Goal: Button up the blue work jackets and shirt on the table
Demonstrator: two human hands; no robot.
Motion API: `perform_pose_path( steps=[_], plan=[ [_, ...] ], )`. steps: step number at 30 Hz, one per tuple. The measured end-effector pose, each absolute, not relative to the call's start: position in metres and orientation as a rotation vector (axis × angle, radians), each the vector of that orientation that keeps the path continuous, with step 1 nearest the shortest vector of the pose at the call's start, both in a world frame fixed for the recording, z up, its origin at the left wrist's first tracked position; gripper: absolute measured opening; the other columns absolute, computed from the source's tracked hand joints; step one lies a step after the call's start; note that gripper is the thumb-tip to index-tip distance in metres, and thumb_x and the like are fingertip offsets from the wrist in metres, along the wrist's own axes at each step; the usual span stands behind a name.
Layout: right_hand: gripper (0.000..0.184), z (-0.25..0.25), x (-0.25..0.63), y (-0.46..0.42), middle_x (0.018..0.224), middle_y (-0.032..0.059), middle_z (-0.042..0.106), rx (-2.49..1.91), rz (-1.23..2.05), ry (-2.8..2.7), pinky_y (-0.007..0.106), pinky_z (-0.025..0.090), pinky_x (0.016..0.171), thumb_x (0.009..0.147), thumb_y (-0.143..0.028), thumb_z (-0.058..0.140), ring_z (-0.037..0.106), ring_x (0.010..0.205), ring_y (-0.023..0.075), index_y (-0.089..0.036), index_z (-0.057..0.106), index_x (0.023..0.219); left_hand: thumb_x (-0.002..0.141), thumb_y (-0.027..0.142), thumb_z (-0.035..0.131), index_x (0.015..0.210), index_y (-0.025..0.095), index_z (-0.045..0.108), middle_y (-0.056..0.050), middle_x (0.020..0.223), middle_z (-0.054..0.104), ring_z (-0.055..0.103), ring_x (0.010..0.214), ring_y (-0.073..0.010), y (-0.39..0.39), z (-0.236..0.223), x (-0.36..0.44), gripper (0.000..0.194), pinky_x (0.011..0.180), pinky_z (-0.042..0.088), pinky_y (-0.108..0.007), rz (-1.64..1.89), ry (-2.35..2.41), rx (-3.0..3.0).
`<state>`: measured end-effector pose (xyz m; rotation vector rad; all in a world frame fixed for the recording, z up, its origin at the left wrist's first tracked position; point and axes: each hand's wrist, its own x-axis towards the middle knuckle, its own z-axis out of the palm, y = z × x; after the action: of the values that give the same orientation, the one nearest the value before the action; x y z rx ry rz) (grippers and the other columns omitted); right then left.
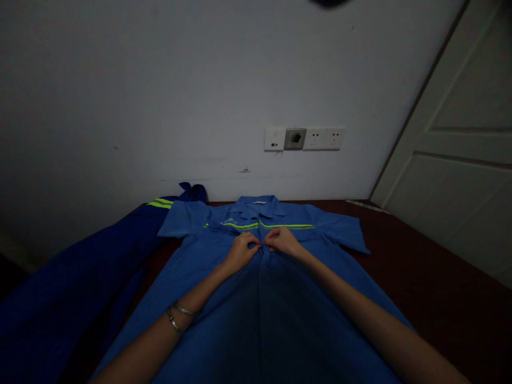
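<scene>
A blue short-sleeved work shirt (pixel 224 320) lies spread out front side up, its collar toward the wall and yellow-green stripes across the chest. My left hand (pixel 242 250) pinches the front opening just below the stripes. Close beside it, my right hand (pixel 281 241) pinches the other edge of the same opening. The fingertips of both hands nearly meet, and the cloth puckers there. Whatever small fastening may be between the fingers is hidden.
A dark blue garment (pixel 92 266) with yellow-green bands lies at the left, partly under the shirt's sleeve. The dark red tabletop (pixel 416 266) shows at the right. Behind stands a white wall with sockets (pixel 314 138); a panelled door (pixel 460 144) is at the right.
</scene>
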<state>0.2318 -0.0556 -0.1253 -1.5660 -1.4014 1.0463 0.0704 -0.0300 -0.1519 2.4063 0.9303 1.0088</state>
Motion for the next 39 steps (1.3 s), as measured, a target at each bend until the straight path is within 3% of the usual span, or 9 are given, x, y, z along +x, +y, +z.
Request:
perform_pose_path(
  steps=[5, 19, 24, 28, 30, 35, 37, 39],
  plan=[
    [0.01, -0.13, 0.233, -0.053, 0.041, -0.0057, 0.053, -1.525, 1.123, -1.323, 0.017, 0.043, 0.045, 0.06, -0.007, 0.06, 0.051, 0.041, 0.0074, -0.014, 0.057, 0.053, 0.071, 0.011, 0.06, 0.072, 0.015, 0.068, -0.004, 0.077, 0.066, 0.058, 0.078, -0.0161, -0.03, -0.151, 0.071, 0.008, 0.074, 0.042, -0.027, 0.999, 0.941, 2.363],
    [0.008, -0.129, 0.245, -0.052, 0.044, -0.0042, 0.055, -1.515, 1.081, -1.467, 0.019, 0.045, 0.047, 0.06, -0.01, 0.059, 0.054, 0.044, 0.01, -0.014, 0.055, 0.054, 0.065, 0.005, 0.057, 0.066, 0.014, 0.067, -0.004, 0.072, 0.067, 0.059, 0.076, -0.0163, -0.03, -0.153, 0.072, 0.013, 0.075, 0.043, -0.027, 1.012, 1.015, 2.282],
    [0.009, -0.118, 0.255, -0.053, 0.05, -0.0021, 0.058, -1.504, 1.098, -1.538, 0.021, 0.045, 0.048, 0.063, -0.021, 0.062, 0.055, 0.046, 0.0108, -0.014, 0.056, 0.061, 0.066, 0.012, 0.06, 0.073, 0.012, 0.067, -0.004, 0.075, 0.068, 0.061, 0.072, -0.0153, -0.018, -0.156, 0.067, 0.011, 0.073, 0.046, -0.026, 0.972, 1.022, 1.991],
    [0.025, -0.11, 0.256, -0.062, 0.058, 0.0005, 0.061, -1.474, 0.897, -1.779, 0.021, 0.041, 0.048, 0.068, -0.037, 0.06, 0.054, 0.051, 0.0111, -0.012, 0.063, 0.071, 0.065, 0.02, 0.063, 0.077, 0.011, 0.066, -0.004, 0.073, 0.066, 0.059, 0.069, -0.0144, -0.02, -0.146, 0.063, 0.016, 0.067, 0.045, -0.024, 1.041, 1.027, 1.968],
    [0.026, -0.107, 0.255, -0.07, 0.061, 0.0019, 0.062, -1.488, 0.747, -1.891, 0.021, 0.04, 0.05, 0.072, -0.035, 0.056, 0.054, 0.054, 0.012, -0.011, 0.065, 0.072, 0.067, 0.023, 0.061, 0.071, 0.011, 0.066, -0.004, 0.069, 0.065, 0.058, 0.067, -0.0143, -0.027, -0.139, 0.061, 0.014, 0.063, 0.043, -0.023, 1.012, 1.054, 2.031],
    [0.023, -0.11, 0.252, -0.108, 0.079, 0.0061, 0.068, -1.538, 0.541, -2.12, 0.024, 0.044, 0.066, 0.076, -0.025, 0.05, 0.061, 0.073, 0.0172, -0.012, 0.067, 0.084, 0.073, 0.027, 0.054, 0.066, 0.011, 0.066, -0.004, 0.064, 0.065, 0.057, 0.062, -0.0152, -0.056, -0.135, 0.055, 0.022, 0.059, 0.043, -0.024, 0.779, 1.107, 2.106],
    [0.033, -0.118, 0.251, -0.126, 0.098, 0.0106, 0.066, -1.525, 0.462, -2.213, 0.029, 0.043, 0.08, 0.08, -0.033, 0.048, 0.06, 0.091, 0.0212, -0.012, 0.066, 0.099, 0.076, 0.027, 0.051, 0.072, 0.011, 0.067, -0.005, 0.072, 0.066, 0.059, 0.069, -0.0164, -0.072, -0.141, 0.053, 0.022, 0.066, 0.045, -0.026, 0.735, 1.087, 2.195],
    [0.05, -0.13, 0.25, -0.142, 0.123, 0.0155, 0.054, -1.551, 0.402, -2.288, 0.037, 0.035, 0.094, 0.083, -0.046, 0.043, 0.049, 0.114, 0.0264, -0.014, 0.056, 0.119, 0.08, 0.028, 0.048, 0.085, 0.014, 0.067, -0.007, 0.089, 0.067, 0.059, 0.086, -0.0186, -0.088, -0.149, 0.05, 0.024, 0.08, 0.044, -0.03, 0.745, 1.049, 2.348]
  ],
)
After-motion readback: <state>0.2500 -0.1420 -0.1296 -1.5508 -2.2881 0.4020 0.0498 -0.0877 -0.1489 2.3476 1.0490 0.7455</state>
